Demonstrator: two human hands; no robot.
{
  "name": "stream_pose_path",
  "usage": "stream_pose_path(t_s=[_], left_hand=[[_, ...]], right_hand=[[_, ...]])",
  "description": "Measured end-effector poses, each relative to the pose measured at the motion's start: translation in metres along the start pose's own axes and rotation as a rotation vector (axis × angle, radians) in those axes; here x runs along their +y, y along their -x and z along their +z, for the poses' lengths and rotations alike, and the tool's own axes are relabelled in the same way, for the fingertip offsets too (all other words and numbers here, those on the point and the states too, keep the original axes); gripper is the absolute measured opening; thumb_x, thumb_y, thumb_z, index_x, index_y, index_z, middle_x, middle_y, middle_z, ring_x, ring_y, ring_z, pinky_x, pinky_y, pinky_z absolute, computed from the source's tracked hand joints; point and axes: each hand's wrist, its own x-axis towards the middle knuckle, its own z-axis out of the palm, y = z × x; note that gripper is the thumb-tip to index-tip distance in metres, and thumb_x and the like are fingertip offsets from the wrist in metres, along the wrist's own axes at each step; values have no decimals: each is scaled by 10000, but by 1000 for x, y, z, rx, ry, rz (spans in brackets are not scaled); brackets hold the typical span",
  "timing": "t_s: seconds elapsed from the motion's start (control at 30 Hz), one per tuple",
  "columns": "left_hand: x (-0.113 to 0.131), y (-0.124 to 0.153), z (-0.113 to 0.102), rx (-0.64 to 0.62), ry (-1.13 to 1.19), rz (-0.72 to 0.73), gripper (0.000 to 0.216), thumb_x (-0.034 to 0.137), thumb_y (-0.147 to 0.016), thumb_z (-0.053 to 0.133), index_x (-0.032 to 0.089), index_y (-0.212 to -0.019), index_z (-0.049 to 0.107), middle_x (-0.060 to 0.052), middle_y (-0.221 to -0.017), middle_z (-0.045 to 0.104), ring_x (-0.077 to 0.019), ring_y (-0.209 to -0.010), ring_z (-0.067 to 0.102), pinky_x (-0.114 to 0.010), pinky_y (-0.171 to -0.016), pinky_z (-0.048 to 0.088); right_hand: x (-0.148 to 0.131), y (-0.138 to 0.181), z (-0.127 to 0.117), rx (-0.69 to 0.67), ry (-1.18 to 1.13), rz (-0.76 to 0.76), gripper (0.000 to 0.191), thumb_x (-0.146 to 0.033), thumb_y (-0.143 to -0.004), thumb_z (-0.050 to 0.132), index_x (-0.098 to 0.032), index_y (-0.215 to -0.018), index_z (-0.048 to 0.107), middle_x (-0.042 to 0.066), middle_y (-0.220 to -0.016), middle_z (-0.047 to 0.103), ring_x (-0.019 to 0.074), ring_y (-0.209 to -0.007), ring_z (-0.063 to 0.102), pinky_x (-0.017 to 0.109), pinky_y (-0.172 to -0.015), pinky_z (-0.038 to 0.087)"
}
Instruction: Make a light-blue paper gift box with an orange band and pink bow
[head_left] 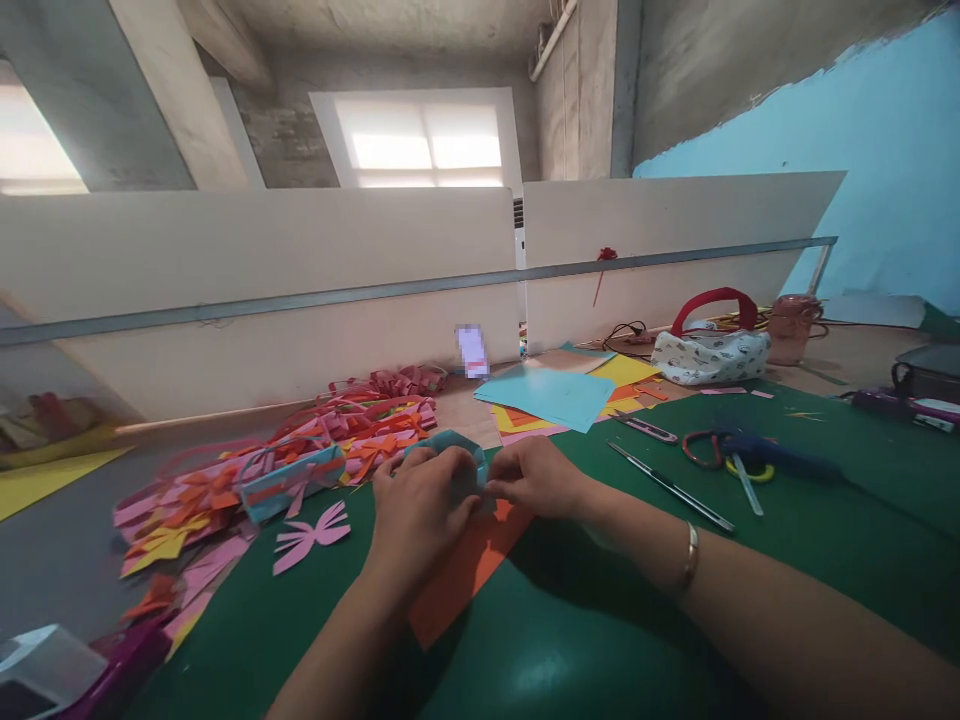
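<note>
My left hand (417, 510) and my right hand (535, 478) meet over the green mat (787, 540), both pinching a small looped piece of light blue paper (450, 446). Under the hands lies an orange paper sheet (465, 572). A pink cut-out paper shape (309, 534) lies just left of my left hand. A bangle sits on my right wrist.
A heap of pink, orange and blue paper craft pieces (300, 460) lies to the left. Coloured paper sheets (555, 396) lie behind the hands. A metal ruler (669, 486), scissors (720, 450), a craft knife (646, 428) and a patterned bag (711, 352) are to the right. White partitions stand behind.
</note>
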Motion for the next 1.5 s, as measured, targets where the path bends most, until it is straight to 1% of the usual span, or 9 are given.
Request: stream_pose_path(t_s=[0.13,0.23,0.33,0.5,0.63,0.87,1.07,1.3,1.5], left_hand=[[1,0,-1,15,8,-52,180,319,-701,586,280,-876,603,-30,-876,653,-270,-924,546,-521,-895,292],[1,0,-1,17,15,-55,122,329,-708,582,265,-807,612,-26,-856,654,-264,-897,553,-526,-905,287],[2,1,-1,17,35,-40,110,334,-705,592,271,-791,616,-12,-834,651,-247,-883,562,-510,-922,283],[0,3,0,49,55,-38,142,349,-719,586,288,-831,648,-29,-876,656,-252,-890,565,-503,-882,307],[0,3,0,81,42,-25,155,346,-744,567,301,-845,675,-47,-853,646,-254,-873,562,-518,-871,304],[2,2,1,70,38,-33,162,363,-763,546,312,-828,685,-39,-796,642,-241,-841,562,-525,-906,295],[0,2,2,54,70,-37,158,358,-755,552,311,-808,693,-31,-828,675,-254,-872,564,-536,-904,297],[1,2,1,22,42,-28,150,347,-748,555,326,-714,699,-15,-674,647,-249,-798,560,-514,-857,326],[1,3,3,45,26,-17,175,334,-759,532,331,-738,706,-21,-754,680,-257,-841,559,-537,-874,309]], right_hand=[[0,-1,3,36,21,-15,69,-188,-716,627,-143,-696,676,-39,-552,526,81,-555,446,188,-516,290],[0,-1,4,36,21,-19,69,-186,-728,623,-144,-712,676,-38,-553,532,81,-549,460,185,-508,293],[0,0,4,27,24,-25,52,-162,-716,629,-151,-711,680,-34,-564,558,84,-558,481,185,-510,294],[-1,1,3,46,30,-47,75,-161,-727,613,-156,-733,687,-26,-587,579,88,-577,496,189,-521,300],[0,1,3,58,33,-60,94,-147,-731,598,-161,-753,689,-24,-598,599,92,-594,511,189,-532,308],[1,0,4,89,61,-59,88,-163,-719,614,-182,-750,694,-24,-614,612,97,-597,500,194,-540,305],[0,1,5,92,69,-63,91,-168,-732,604,-183,-744,693,-23,-620,621,97,-603,514,192,-544,312],[-1,2,6,104,108,-69,84,-185,-730,610,-181,-735,694,-12,-644,639,108,-621,531,202,-547,309],[-1,3,6,118,147,-96,94,-186,-743,605,-202,-746,698,-17,-654,658,108,-627,550,205,-550,315]])
